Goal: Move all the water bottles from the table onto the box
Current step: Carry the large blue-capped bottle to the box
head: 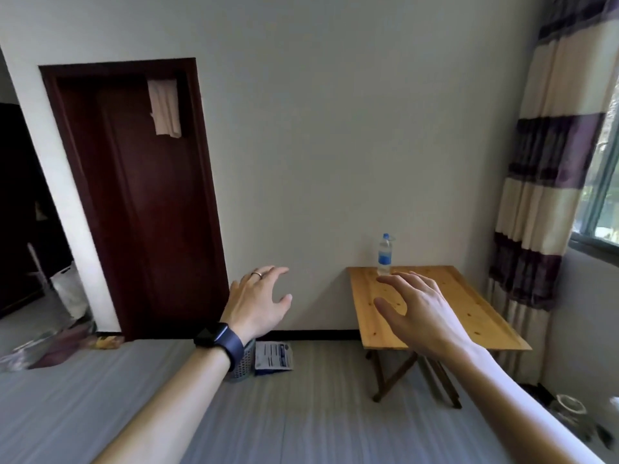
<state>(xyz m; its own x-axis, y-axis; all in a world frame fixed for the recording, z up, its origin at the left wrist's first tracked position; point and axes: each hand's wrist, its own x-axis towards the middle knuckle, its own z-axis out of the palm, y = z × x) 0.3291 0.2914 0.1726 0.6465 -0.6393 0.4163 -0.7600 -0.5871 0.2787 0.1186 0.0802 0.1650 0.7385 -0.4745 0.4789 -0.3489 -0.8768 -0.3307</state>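
Standing bottle [385,254] beyond open right hand [422,313]

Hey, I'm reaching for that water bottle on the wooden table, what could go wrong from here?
1. The water bottle stands upright near the far edge of the table, close to the wall. A sweeping right hand might tip it over.
2. The table looks like a light folding one, so leaning on it may shake it.
3. No box is in view, so you would likely have to turn while carrying the bottle.

Soft daylight from the window [603,182] at right, wide-angle bending at edges, slight overall blur.
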